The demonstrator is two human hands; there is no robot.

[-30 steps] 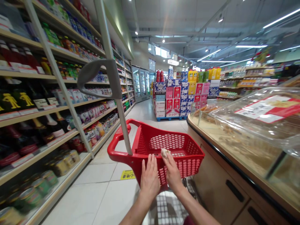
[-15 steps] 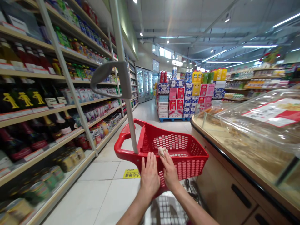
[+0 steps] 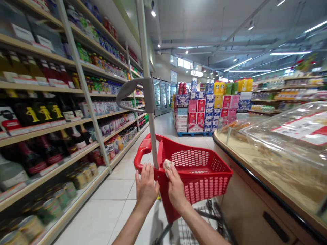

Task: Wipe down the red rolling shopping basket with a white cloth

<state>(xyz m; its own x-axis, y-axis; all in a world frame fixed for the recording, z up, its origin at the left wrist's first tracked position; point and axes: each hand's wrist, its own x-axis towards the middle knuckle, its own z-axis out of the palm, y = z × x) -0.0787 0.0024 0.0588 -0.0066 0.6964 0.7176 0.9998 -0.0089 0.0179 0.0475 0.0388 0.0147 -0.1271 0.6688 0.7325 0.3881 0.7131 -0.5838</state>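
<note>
shelving (image 3: 51,112) stocked with bottles, jars and tins is seen along the left side of the aisle, with pale floor tiles (image 3: 107,211) running beside it. further right, the left hand (image 3: 146,185) is laid flat against the near end wall of the red basket (image 3: 196,173), fingers spread and extended upward, nothing gripped in it. just beside it a grey handle post (image 3: 149,102) rises from the basket's near rim. the right hand (image 3: 175,186) is pressed against the same wall, and a small crumpled whitish wad (image 3: 167,165) is pinched at its fingertips right at the rim; what the wad is cannot be told. the basket is carried on a wire trolley frame (image 3: 186,231) partly visible below the forearms, and appears empty inside. for the push to be done well, even pressure would best be kept through both palms so the basket is not twisted on its frame, and a straight line would best be held between the shelving and the counter. at the right, a curved display counter (image 3: 255,190) with clear covers (image 3: 286,136) is passed closely, and stacked boxes (image 3: 204,112) stand at the aisle's far end.
</note>
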